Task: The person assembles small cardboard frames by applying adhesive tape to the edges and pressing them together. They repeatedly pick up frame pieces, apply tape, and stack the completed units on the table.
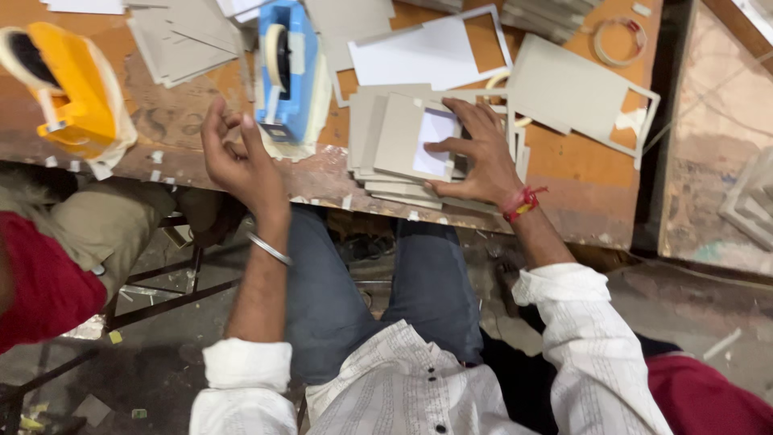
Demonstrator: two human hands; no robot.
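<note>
My right hand (477, 153) lies flat on the top grey cardboard frame (403, 133) of a stack, with its thumb on the white sheet (435, 153) showing through the frame's window. The stack sits at the near edge of the orange worktable (580, 201). My left hand (237, 153) is raised beside a blue tape dispenser (287, 68), fingers loosely curled and apart, close to the dispenser's cutting end. I cannot tell whether a bit of tape is on its fingertips.
A yellow tape dispenser (68, 84) stands at the table's left end. Loose grey boards (189, 40), a white sheet (419, 56) and a cut-out frame (576, 93) lie farther back. A tape ring (618, 40) is at the back right. Another person in red (40, 282) sits to my left.
</note>
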